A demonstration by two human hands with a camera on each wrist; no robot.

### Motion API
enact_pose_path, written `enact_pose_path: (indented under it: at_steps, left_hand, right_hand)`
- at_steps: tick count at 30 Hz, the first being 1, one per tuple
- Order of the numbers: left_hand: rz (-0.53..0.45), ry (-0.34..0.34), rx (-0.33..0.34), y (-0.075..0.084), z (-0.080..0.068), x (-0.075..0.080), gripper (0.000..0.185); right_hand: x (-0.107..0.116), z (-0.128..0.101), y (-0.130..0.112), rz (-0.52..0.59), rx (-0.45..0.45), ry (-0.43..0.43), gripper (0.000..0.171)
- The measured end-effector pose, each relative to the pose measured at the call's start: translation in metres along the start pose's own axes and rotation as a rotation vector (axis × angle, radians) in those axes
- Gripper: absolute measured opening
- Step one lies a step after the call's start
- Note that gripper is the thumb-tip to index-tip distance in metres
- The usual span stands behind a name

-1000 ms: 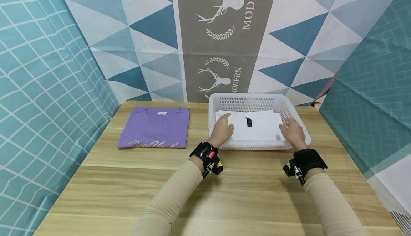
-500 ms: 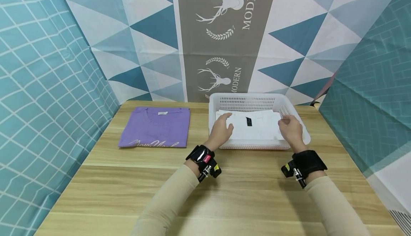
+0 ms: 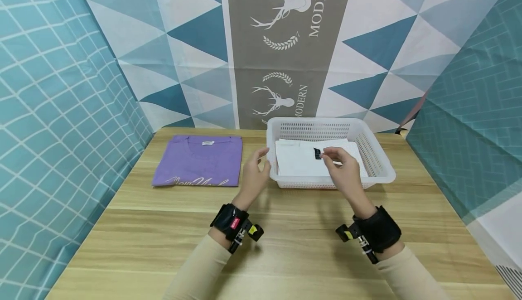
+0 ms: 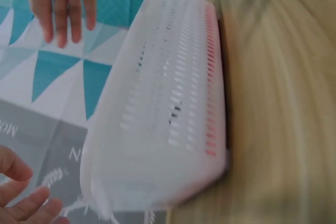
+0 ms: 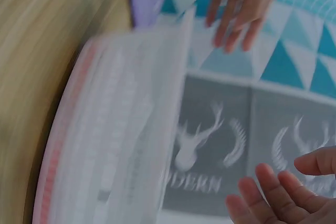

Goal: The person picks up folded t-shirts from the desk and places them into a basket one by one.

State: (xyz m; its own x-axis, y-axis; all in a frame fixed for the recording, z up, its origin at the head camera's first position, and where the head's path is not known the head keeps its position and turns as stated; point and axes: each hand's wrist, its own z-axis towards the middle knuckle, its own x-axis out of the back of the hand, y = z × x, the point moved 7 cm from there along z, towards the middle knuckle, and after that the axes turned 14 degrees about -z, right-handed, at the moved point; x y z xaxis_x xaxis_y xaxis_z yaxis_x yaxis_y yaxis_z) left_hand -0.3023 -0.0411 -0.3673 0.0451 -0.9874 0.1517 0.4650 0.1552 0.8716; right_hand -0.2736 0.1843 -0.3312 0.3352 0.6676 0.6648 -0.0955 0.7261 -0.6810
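Nearest the viewer, two sleeved forearms with black wrist-mounted cameras extend over the wooden table [image 3: 285, 245]. The left hand [image 3: 253, 177] is raised above the table just beside the near-left corner of the white basket [image 3: 377, 155]; its grip is wide, fingers relaxed and slightly spread, holding nothing. The right hand [image 3: 344, 173] is raised over the near rim of the basket, its grip also wide, fingers loosely extended and empty, with the fingertips close to a small black tag [image 3: 316, 153]. That tag sits on the folded white garment [image 3: 302, 162], which lies flat inside the basket. The wrist views are blurred; they show the perforated basket wall and open fingers, with no object held. To the left of the basket, apart from it, a folded purple T-shirt [image 3: 197, 160] lies flat on the table. Behind the table hangs a patterned backdrop [image 3: 285, 41] with blue triangles and a grey deer panel.
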Motion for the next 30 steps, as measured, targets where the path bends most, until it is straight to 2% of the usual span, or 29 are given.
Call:
enact_pose_path:
  at_steps: [3,7,11,15,18,21,23,26,28,30]
  left_hand:
    - [-0.023,0.044,0.047,-0.009,-0.012,0.018,0.037]
    - [-0.048,0.104,0.118,-0.023,-0.027,0.040,0.038]
    - [-0.050,0.162,0.221,-0.039,-0.039,0.064,0.040]
    - [-0.059,0.278,0.364,-0.057,-0.050,0.094,0.043]
    - [-0.107,0.373,0.482,-0.070,-0.057,0.114,0.047]
    - [-0.219,0.451,0.592,-0.082,-0.064,0.130,0.051]
    - [-0.296,0.499,0.652,-0.088,-0.069,0.138,0.056]
    - [-0.362,0.584,0.704,-0.097,-0.073,0.153,0.062]
    - [-0.371,0.667,0.703,-0.102,-0.075,0.165,0.046]
    - [-0.399,0.746,0.708,-0.107,-0.078,0.178,0.018]
  right_hand:
    - [-0.014,-0.013,-0.020,0.104,0.051,-0.006,0.019]
    - [-0.044,-0.030,-0.043,0.207,0.113,-0.083,0.016]
    - [-0.085,-0.042,-0.058,0.286,0.099,-0.241,0.016]
    - [-0.128,-0.052,-0.067,0.406,0.065,-0.441,0.019]
    - [-0.162,-0.059,-0.065,0.473,-0.048,-0.589,0.025]
    - [-0.196,-0.066,-0.059,0.513,-0.177,-0.698,0.034]
    - [-0.212,-0.070,-0.056,0.538,-0.283,-0.749,0.039]
    - [-0.230,-0.073,-0.053,0.658,-0.417,-0.781,0.044]
    - [-0.239,-0.072,-0.052,0.774,-0.525,-0.766,0.045]
    - [-0.246,-0.069,-0.051,0.911,-0.636,-0.735,0.047]
